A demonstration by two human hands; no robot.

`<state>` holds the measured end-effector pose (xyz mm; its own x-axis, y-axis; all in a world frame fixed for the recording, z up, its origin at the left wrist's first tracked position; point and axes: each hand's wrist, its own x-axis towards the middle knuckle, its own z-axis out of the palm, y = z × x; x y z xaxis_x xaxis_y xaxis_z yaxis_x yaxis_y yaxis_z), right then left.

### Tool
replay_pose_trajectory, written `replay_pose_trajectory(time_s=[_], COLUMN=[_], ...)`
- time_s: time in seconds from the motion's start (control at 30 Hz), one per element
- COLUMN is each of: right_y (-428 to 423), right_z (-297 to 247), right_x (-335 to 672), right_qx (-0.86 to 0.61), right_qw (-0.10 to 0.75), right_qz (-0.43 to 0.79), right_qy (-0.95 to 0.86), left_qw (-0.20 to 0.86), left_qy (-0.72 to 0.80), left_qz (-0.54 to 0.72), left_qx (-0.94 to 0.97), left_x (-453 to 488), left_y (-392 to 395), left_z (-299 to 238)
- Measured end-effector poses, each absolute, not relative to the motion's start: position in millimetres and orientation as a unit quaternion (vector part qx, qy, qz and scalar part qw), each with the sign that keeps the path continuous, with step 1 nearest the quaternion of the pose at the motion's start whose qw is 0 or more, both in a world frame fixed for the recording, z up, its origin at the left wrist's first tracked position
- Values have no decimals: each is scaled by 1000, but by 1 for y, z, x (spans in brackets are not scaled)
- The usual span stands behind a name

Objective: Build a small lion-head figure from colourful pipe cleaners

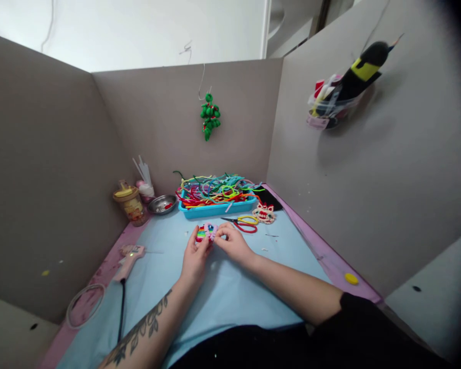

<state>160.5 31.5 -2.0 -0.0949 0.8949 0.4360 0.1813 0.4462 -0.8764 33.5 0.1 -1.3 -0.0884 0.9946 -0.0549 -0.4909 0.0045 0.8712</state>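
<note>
Both of my hands meet over the light blue mat [223, 287] around a small pink and rainbow-coloured pipe-cleaner piece [206, 232]. My left hand [195, 258] holds it from the left with curled fingers. From the right, my right hand [232, 242] pinches its edge with fingertips pressed together. The piece rests low, just above or on the mat. Just beyond my right hand lie scissors [243, 223] with red and yellow handles.
A blue tray [215, 207] heaped with coloured pipe cleaners stands at the back. Beside it sit a small woven red-and-white piece [264, 212], a metal bowl [162, 204] and a yellow-lidded jar [130, 204]. A pink glue gun [128, 259] lies left. Grey partition walls enclose the desk.
</note>
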Motion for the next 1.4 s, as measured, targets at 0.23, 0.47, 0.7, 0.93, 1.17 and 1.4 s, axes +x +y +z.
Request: replay_pose_trajectory(time_s=[0.23,0.47,0.7,0.93,1.17,1.4], right_y=[30,25,26,25,26,23], right_z=[-5,1,4,6,3,3], right_x=[161,166,172,173,174,174], right_qx=[-410,-394,-349,-315,-302,-315], right_qw=[535,529,526,536,536,526], right_qz=[290,250,258,252,242,242], right_qy=[-679,-709,-731,-742,-750,-752], left_qw=[584,551,508,482,470,484], left_qy=[412,425,426,436,450,440], left_qz=[621,603,587,569,565,570], left_qx=[321,390,464,504,508,497], left_x=[31,29,25,23,17,12], left_y=[2,-3,-4,-5,0,3], left_z=[-5,1,6,10,10,9])
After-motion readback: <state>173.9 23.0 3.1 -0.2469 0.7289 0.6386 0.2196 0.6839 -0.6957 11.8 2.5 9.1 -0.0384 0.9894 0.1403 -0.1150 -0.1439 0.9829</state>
